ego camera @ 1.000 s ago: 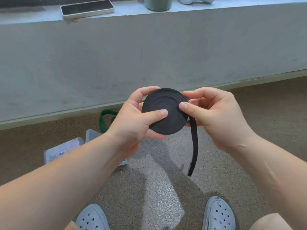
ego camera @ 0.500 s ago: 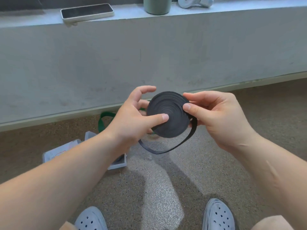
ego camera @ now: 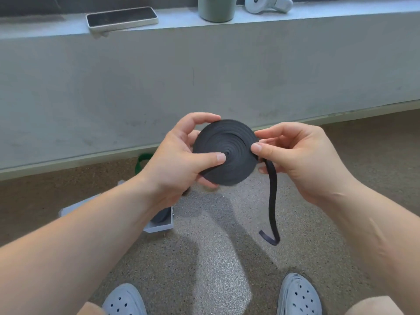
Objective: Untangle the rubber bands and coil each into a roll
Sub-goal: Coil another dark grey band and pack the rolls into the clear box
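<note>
Black band roll point(ego camera: 225, 153), nearly wound: pinched flat between left hand point(ego camera: 179, 160) thumb and fingers, right hand point(ego camera: 295, 155) pinching its rim, loose tail point(ego camera: 272, 201) hanging below; best finished with thumb on centre, tail fed taut.

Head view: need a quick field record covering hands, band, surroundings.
left hand: grips black roll, thumb on its centre, fingers behind
right hand: pinches the roll's right edge, where the tail leaves
loose tail: hangs from the roll, end kinked, not yet wound
ledge: phone, cup, white controller
floor: green band by the wall; clear box partly behind the left forearm
</note>
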`<control>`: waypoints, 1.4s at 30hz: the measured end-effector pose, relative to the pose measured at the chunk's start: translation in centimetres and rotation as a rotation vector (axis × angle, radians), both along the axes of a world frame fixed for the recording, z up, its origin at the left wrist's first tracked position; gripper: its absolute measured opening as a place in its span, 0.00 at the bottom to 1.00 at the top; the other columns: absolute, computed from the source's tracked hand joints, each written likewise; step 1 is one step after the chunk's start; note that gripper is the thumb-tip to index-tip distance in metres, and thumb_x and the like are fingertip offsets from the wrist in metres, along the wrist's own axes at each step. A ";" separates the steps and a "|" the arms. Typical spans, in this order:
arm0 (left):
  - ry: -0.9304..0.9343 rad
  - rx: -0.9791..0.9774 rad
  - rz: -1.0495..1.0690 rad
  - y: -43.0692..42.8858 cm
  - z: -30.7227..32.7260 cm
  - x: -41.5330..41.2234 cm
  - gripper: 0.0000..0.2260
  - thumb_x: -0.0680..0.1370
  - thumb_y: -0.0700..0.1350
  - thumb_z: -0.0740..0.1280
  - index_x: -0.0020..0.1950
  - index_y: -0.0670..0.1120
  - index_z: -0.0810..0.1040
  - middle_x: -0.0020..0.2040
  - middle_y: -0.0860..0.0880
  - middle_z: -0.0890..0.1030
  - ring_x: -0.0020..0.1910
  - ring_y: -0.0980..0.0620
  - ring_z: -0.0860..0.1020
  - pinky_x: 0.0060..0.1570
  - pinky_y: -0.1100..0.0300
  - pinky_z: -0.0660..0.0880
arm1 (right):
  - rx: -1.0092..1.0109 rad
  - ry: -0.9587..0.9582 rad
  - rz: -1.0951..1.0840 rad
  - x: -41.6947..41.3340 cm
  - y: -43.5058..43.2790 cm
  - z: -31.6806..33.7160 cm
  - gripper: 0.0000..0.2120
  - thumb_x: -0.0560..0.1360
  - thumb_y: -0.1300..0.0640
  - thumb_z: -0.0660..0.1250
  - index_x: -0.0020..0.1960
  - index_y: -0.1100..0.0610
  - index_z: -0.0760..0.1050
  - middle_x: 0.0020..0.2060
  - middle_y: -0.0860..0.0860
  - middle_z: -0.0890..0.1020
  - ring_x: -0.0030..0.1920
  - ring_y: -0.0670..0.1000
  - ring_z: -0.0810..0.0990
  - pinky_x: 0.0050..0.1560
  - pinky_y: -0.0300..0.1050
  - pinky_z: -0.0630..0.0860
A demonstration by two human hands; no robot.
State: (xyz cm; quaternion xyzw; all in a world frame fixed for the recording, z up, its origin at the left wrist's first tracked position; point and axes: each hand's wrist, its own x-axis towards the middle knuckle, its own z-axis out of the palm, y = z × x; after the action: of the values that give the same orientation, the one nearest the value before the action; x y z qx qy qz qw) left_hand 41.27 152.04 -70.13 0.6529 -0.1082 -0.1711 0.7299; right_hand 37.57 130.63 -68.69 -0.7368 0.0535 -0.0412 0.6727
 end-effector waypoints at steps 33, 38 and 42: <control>0.071 -0.054 -0.043 -0.4 0.5 -0.4 0.22 0.76 0.29 0.69 0.63 0.51 0.76 0.48 0.44 0.84 0.44 0.46 0.84 0.31 0.51 0.80 | 0.024 0.030 0.031 0.1 0.0 0.1 0.02 0.74 0.67 0.72 0.45 0.64 0.80 0.33 0.56 0.84 0.35 0.57 0.81 0.37 0.52 0.81; 0.097 -0.205 0.137 -0.5 1.0 -0.2 0.21 0.78 0.31 0.67 0.65 0.53 0.72 0.53 0.44 0.83 0.51 0.43 0.84 0.36 0.40 0.80 | 0.151 0.035 0.002 -0.4 1.2 0.0 0.04 0.73 0.67 0.73 0.47 0.64 0.80 0.37 0.62 0.85 0.36 0.59 0.84 0.41 0.56 0.84; 0.108 -0.262 0.169 -1.2 1.0 -0.9 0.20 0.79 0.33 0.66 0.64 0.53 0.70 0.53 0.45 0.84 0.51 0.42 0.85 0.37 0.38 0.81 | 0.232 -0.005 -0.094 -0.9 2.5 -0.4 0.07 0.72 0.68 0.73 0.49 0.63 0.78 0.40 0.63 0.85 0.38 0.59 0.84 0.41 0.59 0.83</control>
State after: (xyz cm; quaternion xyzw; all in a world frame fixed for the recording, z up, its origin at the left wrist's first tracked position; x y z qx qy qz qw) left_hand 40.39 150.81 -69.15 0.5487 -0.0349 -0.1282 0.8254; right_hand 36.70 133.14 -69.06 -0.6505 0.0907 -0.0682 0.7509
